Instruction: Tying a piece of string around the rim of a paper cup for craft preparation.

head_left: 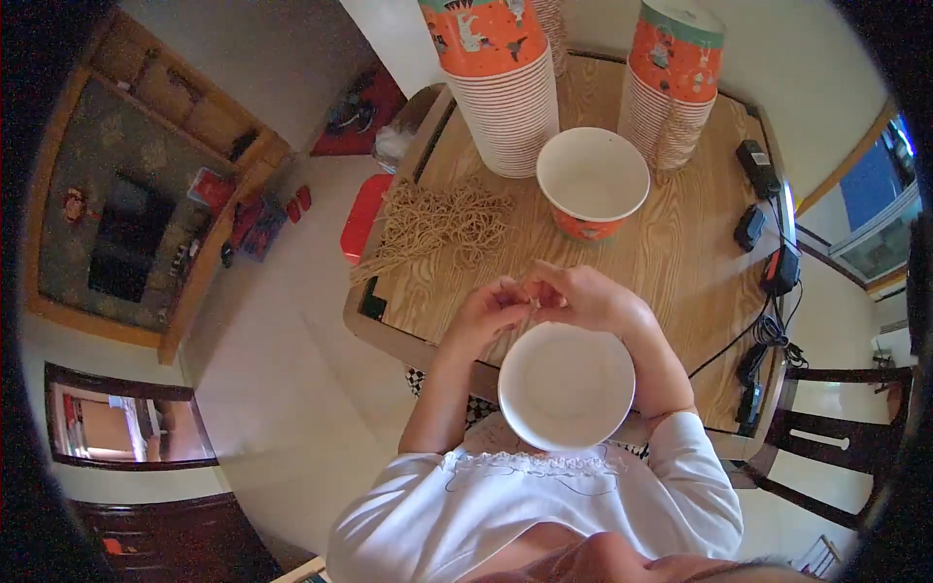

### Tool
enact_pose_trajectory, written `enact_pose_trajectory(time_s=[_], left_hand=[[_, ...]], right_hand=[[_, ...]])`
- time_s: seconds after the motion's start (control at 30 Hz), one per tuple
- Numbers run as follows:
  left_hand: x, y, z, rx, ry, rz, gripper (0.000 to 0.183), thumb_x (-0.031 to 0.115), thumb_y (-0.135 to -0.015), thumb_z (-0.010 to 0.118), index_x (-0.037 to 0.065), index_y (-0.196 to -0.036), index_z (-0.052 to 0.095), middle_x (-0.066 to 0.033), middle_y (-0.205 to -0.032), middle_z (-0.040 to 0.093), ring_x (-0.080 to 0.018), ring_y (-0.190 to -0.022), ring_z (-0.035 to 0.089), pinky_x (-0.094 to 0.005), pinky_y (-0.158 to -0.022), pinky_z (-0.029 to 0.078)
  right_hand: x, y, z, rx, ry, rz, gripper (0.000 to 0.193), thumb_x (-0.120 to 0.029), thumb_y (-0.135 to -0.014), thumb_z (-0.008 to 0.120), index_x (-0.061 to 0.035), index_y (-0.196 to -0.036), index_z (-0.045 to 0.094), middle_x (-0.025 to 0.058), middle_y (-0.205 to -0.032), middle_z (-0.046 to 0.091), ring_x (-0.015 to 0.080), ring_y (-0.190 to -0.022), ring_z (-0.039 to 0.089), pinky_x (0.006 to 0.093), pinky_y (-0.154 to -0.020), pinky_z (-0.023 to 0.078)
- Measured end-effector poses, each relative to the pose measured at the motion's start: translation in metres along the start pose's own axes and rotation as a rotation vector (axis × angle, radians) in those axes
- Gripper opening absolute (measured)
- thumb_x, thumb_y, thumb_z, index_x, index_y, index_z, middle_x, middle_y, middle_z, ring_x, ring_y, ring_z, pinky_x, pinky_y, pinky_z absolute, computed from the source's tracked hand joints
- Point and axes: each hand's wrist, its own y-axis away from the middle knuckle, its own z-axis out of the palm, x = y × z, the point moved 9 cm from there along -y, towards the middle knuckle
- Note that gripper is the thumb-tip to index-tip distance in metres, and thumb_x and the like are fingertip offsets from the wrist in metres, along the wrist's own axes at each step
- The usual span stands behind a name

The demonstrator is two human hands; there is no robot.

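Left hand (483,313) and right hand (581,294) are pinching something small, probably a rubber band (534,305), fingertips meeting just beyond the white bowl (567,385). Risk: the band snapping loose if overstretched, landing toward the band pile (442,226).

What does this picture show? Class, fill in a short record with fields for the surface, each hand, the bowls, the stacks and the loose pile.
Surface: round wooden table
Left hand: fingertips pinched together, meeting the right hand
Right hand: pinching something thin, too small to tell
Near bowl: white, empty, below the hands
Far bowl: orange outside, upright, empty
Stacks: two tall stacks of bowls, upside down
Loose pile: tan rubber bands
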Motion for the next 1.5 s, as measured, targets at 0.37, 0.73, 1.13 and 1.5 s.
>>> enact_pose_trajectory(time_s=[0.37,0.73,1.13,1.5], left_hand=[[-0.002,0.005,-0.009,0.055,-0.020,0.034,0.021,0.005,-0.078,0.070,0.007,-0.095,0.059,0.0024,-0.087,0.060,-0.0059,-0.075,0.055,-0.0193,-0.063,0.044],[0.005,0.008,-0.004,0.095,-0.132,0.031,0.013,0.005,-0.080,0.068,0.004,-0.092,0.063,0.0009,-0.083,0.062,-0.0054,-0.074,0.056,-0.0196,-0.066,0.045],[0.005,0.008,-0.005,0.141,-0.150,0.064,0.006,0.006,-0.084,0.064,0.005,-0.089,0.061,0.0020,-0.079,0.060,-0.0045,-0.068,0.053,-0.0188,-0.059,0.042],[0.001,0.007,-0.006,0.131,-0.088,0.022,0.007,0.007,-0.085,0.063,0.006,-0.090,0.058,0.0023,-0.080,0.059,-0.0040,-0.068,0.051,-0.0183,-0.058,0.040]], right_hand=[[0.000,0.000,-0.003,0.032,0.043,0.048,0.015,-0.018,-0.079,0.062,-0.0058,-0.087,0.060,0.0159,-0.075,0.063,0.0349,-0.070,0.062,0.0424,-0.061,0.048],[-0.002,0.000,-0.004,0.031,0.055,0.055,0.015,-0.016,-0.079,0.058,-0.0062,-0.090,0.063,0.0179,-0.081,0.064,0.0388,-0.076,0.062,0.0466,-0.067,0.049],[0.004,0.001,-0.003,0.013,0.041,0.155,0.018,-0.020,-0.078,0.060,-0.0061,-0.089,0.063,0.0212,-0.079,0.063,0.0397,-0.079,0.061,0.0471,-0.068,0.048],[-0.001,0.002,-0.004,0.037,0.012,0.091,0.016,-0.018,-0.078,0.060,-0.0063,-0.088,0.062,0.0190,-0.078,0.063,0.0396,-0.076,0.061,0.0473,-0.066,0.048]])
